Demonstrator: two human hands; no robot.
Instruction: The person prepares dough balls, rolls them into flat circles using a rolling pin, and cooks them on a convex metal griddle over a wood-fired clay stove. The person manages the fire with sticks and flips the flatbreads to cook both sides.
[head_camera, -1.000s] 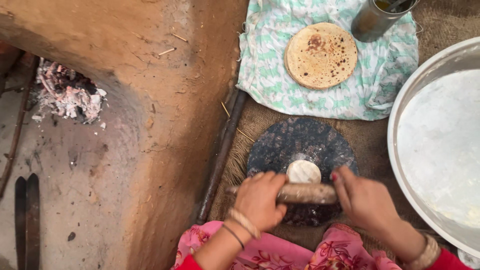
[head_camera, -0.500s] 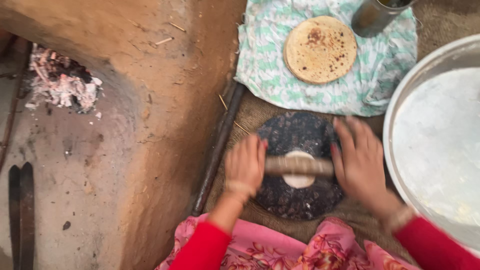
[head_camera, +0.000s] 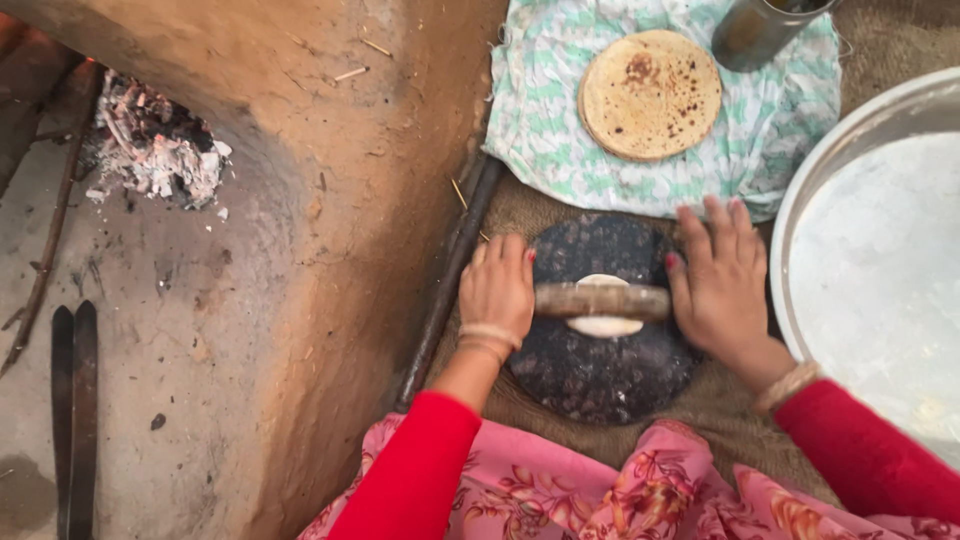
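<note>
Nearest the camera: pink floral cloth (head_camera: 600, 490) over the lap, red sleeves reaching forward. Beyond it, a dark round rolling board (head_camera: 600, 370) on sacking. Left hand (head_camera: 497, 287) and right hand (head_camera: 722, 285) lie palm-down on the ends of a wooden rolling pin (head_camera: 602, 300), fingers flat and extended, pressing rather than closing round it; wrists low, forearms angled inward. The pin lies crosswise over a small pale dough disc (head_camera: 603, 322) at the board's centre. Judged step: rolling out, early, disc small. Next stroke likely calls for even pressure both sides. Farther: cooked flatbread (head_camera: 650, 95) on patterned cloth (head_camera: 780, 130), metal cup (head_camera: 755, 30), large metal basin (head_camera: 880, 280) right, clay hearth (head_camera: 330, 220) with ash (head_camera: 160, 155) left.
</note>
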